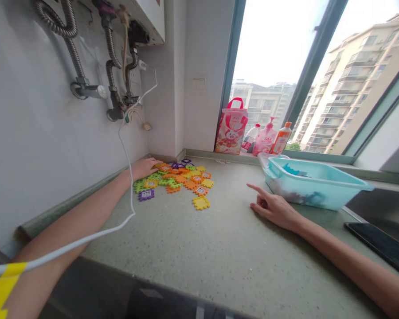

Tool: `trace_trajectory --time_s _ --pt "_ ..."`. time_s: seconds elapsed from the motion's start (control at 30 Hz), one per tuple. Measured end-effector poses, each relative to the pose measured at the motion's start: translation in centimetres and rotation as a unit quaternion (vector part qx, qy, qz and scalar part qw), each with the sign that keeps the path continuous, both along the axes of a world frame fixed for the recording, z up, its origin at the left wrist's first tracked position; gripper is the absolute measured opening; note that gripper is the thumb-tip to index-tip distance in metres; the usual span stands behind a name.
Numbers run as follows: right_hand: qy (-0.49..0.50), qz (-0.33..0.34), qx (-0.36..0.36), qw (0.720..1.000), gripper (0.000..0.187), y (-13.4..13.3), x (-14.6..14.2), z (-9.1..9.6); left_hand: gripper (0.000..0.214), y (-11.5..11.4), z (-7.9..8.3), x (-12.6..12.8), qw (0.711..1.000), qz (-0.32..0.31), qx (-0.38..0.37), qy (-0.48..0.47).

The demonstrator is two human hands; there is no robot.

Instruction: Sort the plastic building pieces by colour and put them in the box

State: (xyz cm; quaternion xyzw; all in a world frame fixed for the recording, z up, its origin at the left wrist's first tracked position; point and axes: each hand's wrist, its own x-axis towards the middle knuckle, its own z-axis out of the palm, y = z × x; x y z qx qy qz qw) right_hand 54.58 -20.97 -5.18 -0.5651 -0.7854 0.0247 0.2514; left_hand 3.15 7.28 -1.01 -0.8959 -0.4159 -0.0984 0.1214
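A loose pile of toothed plastic building tiles in orange, green, yellow and purple (180, 179) lies on the counter against the left wall. My left hand (146, 168) rests at the pile's back left edge, its fingers stretched out over the tiles and partly hidden. At the near side of the pile a yellow tile (201, 203) lies apart, and a purple tile with a white window-like insert (146, 194) sits at the left. To the right, my right hand (275, 208) hovers over or rests on the counter, index finger extended, other fingers loosely curled, holding nothing.
A light-blue plastic basin (319, 188) with dark and blue pieces inside stands behind my right hand. A phone (381, 246) lies at the right. A pink bag (232, 130) and several bottles (266, 139) line the windowsill. A white cable (128, 168) hangs across my left arm.
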Motion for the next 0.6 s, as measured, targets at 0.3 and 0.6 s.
trace_trajectory --time_s 0.3,0.6 --pt "0.005 -0.149 0.205 0.967 0.055 -6.9 2.8 8.6 0.058 1.4 -0.2 0.8 0.998 -0.032 -0.012 0.049" --pt "-0.017 -0.447 0.031 0.894 0.082 -19.3 15.0 4.0 0.063 11.8 -4.3 -2.4 0.995 -0.055 -0.045 -0.067"
